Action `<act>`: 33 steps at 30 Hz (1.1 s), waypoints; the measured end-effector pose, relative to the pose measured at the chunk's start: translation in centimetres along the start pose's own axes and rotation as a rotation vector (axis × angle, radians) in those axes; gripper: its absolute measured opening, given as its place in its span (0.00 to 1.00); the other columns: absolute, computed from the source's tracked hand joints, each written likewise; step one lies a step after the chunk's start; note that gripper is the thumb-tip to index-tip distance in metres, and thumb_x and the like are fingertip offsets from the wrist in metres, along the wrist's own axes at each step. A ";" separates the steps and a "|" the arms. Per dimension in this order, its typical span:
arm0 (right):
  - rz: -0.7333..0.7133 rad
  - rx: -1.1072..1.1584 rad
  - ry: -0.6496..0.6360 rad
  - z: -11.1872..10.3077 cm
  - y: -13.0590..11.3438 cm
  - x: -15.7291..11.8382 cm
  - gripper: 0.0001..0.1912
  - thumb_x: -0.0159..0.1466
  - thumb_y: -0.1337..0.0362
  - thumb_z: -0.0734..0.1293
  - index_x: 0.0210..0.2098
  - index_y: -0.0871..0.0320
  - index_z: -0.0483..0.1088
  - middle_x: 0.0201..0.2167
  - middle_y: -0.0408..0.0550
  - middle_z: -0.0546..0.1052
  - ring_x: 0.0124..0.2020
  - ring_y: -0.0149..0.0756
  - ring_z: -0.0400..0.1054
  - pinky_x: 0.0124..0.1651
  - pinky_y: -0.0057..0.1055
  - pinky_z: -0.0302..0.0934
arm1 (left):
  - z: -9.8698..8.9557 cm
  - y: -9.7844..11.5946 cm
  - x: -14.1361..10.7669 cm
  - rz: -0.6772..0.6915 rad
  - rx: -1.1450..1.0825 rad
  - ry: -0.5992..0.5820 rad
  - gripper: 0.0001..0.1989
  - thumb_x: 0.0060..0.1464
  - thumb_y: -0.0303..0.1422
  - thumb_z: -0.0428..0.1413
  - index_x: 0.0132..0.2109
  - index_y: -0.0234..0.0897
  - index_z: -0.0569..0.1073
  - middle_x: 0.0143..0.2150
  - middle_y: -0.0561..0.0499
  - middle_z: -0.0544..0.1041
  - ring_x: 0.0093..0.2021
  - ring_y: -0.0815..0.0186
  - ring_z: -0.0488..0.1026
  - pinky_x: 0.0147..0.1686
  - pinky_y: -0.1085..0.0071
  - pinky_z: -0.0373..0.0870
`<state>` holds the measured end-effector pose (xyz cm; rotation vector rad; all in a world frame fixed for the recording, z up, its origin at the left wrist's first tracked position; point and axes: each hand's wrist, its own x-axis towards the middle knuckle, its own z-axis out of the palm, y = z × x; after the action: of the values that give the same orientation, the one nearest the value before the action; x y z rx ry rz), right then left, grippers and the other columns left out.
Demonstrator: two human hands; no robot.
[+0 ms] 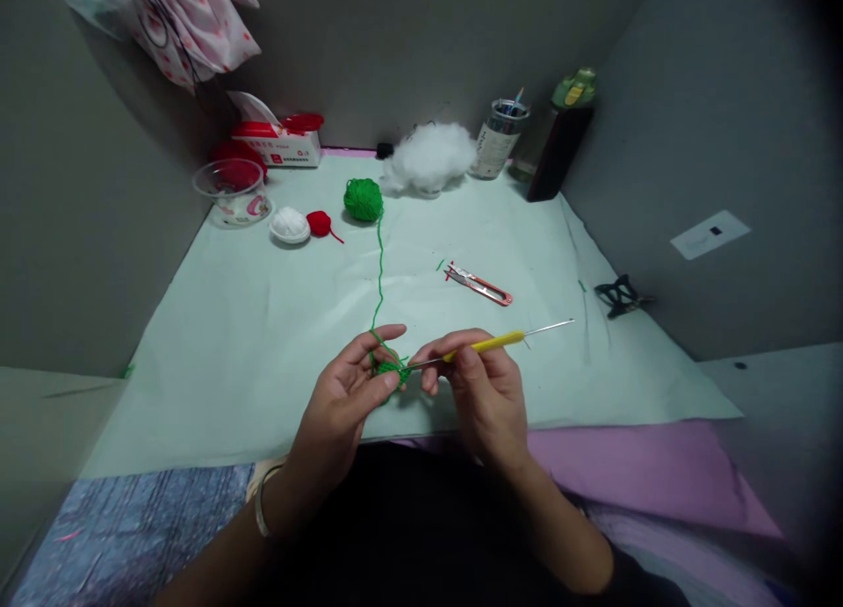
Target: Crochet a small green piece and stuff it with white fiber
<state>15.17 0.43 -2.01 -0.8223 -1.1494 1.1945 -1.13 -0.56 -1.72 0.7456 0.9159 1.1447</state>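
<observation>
Between the thumb and fingers of my left hand is a small green crochet piece, partly hidden by the thumb. Green yarn runs over the raised index finger and back across the table to a green yarn ball. My right hand grips a crochet hook by its yellow handle. The hook's thin metal end on the left meets the edge of the green piece; its other metal end points up to the right. Whether a loop sits on the hook is too small to tell.
Orange thread snips lie ahead of my right hand. Farther back are white yarn, red yarn, a clear tub, white stuffing, a pen can and a bottle. A black clip lies at right.
</observation>
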 end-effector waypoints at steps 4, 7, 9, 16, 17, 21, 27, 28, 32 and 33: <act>-0.095 -0.144 -0.029 -0.2 -0.6 -0.6 0.11 0.76 0.63 0.62 0.44 0.54 0.77 0.39 0.48 0.84 0.32 0.32 0.77 0.37 0.33 0.75 | 0.1 -0.2 0.0 0.071 0.066 0.056 0.20 0.55 0.33 0.68 0.56 0.41 0.80 0.36 0.53 0.74 0.39 0.66 0.72 0.44 0.70 0.68; -0.307 -0.368 -0.085 -0.4 -0.4 -1.1 0.12 0.75 0.66 0.62 0.50 0.53 0.77 0.42 0.50 0.83 0.37 0.37 0.79 0.40 0.37 0.76 | 0.5 -0.2 -0.2 0.132 0.129 0.119 0.20 0.54 0.29 0.67 0.54 0.40 0.80 0.35 0.54 0.74 0.38 0.67 0.72 0.44 0.71 0.70; -0.486 -0.551 -0.137 -0.6 0.0 -1.3 0.13 0.74 0.68 0.64 0.54 0.52 0.76 0.43 0.51 0.84 0.42 0.40 0.80 0.42 0.38 0.77 | 0.9 -0.2 -0.3 0.161 0.150 0.159 0.21 0.53 0.28 0.68 0.54 0.40 0.80 0.34 0.54 0.73 0.37 0.68 0.72 0.44 0.72 0.70; -0.521 -0.590 -0.095 -0.8 0.4 -1.2 0.15 0.72 0.68 0.67 0.54 0.49 0.79 0.45 0.51 0.82 0.44 0.40 0.79 0.44 0.37 0.77 | 0.7 0.3 0.1 -0.170 -0.232 -0.042 0.29 0.52 0.32 0.69 0.61 0.37 0.77 0.35 0.53 0.75 0.34 0.71 0.71 0.38 0.75 0.71; -0.423 -0.455 -0.035 -0.6 0.3 -1.1 0.13 0.73 0.68 0.65 0.52 0.50 0.79 0.42 0.50 0.82 0.40 0.38 0.78 0.41 0.36 0.76 | 0.6 0.4 0.2 -0.183 -0.271 -0.046 0.27 0.51 0.32 0.70 0.59 0.35 0.79 0.35 0.53 0.74 0.33 0.72 0.71 0.38 0.76 0.71; -0.138 -0.052 0.038 0.0 0.2 -0.7 0.12 0.75 0.64 0.63 0.44 0.52 0.80 0.36 0.46 0.80 0.30 0.30 0.73 0.31 0.29 0.70 | 0.6 0.2 0.3 -0.116 -0.247 -0.026 0.24 0.51 0.31 0.70 0.56 0.37 0.81 0.35 0.52 0.77 0.36 0.71 0.73 0.42 0.76 0.71; -0.384 -0.437 0.000 0.2 0.6 -1.2 0.13 0.72 0.71 0.66 0.51 0.51 0.80 0.41 0.48 0.82 0.40 0.35 0.77 0.40 0.34 0.75 | 1.1 -0.5 -0.1 0.020 -0.112 0.019 0.25 0.54 0.30 0.70 0.59 0.42 0.79 0.37 0.53 0.79 0.39 0.69 0.75 0.46 0.74 0.71; -0.455 -0.554 -0.034 0.1 0.6 -1.4 0.15 0.71 0.72 0.67 0.53 0.51 0.79 0.43 0.50 0.82 0.43 0.37 0.78 0.42 0.35 0.76 | 1.1 -0.5 -0.1 0.005 -0.129 0.025 0.26 0.53 0.29 0.70 0.60 0.42 0.79 0.37 0.53 0.79 0.39 0.69 0.75 0.46 0.74 0.71; -0.560 -0.679 -0.082 -0.5 0.3 -1.4 0.17 0.70 0.72 0.68 0.55 0.52 0.78 0.46 0.52 0.82 0.46 0.39 0.77 0.45 0.36 0.75 | 0.7 -0.2 0.5 -0.196 -0.321 -0.038 0.22 0.53 0.31 0.69 0.56 0.36 0.82 0.38 0.50 0.78 0.36 0.69 0.73 0.40 0.74 0.71; -0.508 -0.589 -0.037 -0.5 0.2 -1.3 0.15 0.71 0.72 0.67 0.54 0.52 0.79 0.44 0.51 0.82 0.44 0.37 0.77 0.44 0.35 0.75 | 0.6 -0.1 0.6 -0.212 -0.360 -0.039 0.20 0.52 0.31 0.69 0.53 0.33 0.83 0.37 0.49 0.78 0.35 0.70 0.72 0.38 0.74 0.71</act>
<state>15.64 -0.73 -2.63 -0.8647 -1.6543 0.4501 -0.42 -0.01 -1.65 0.3668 0.7109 1.0644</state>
